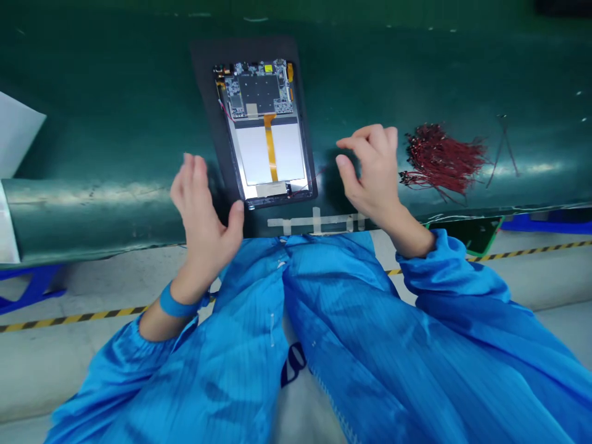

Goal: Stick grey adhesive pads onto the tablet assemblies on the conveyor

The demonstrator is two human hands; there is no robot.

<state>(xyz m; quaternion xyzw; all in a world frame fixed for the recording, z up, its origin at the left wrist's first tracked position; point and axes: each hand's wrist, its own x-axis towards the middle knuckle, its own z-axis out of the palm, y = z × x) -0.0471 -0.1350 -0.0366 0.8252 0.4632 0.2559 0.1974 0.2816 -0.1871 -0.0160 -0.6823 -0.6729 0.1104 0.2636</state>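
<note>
An opened tablet [268,139] lies face down on a dark mat [208,74] on the green bench, showing its circuit board, white battery and an orange flex cable. My left hand [203,209] hovers just left of the tablet's near corner, fingers straight and together, thumb apart, holding nothing. My right hand [374,169] hangs just right of the tablet, fingers loosely curled, thumb and forefinger apart; nothing shows in it. A blue band circles my left wrist. Both arms wear blue sleeves.
A bundle of thin red wires [439,160] lies right of my right hand. A white sheet [13,132] pokes in at the left edge. White tape marks [314,222] sit at the bench's near edge. Below lies the floor with a yellow-black stripe [69,319].
</note>
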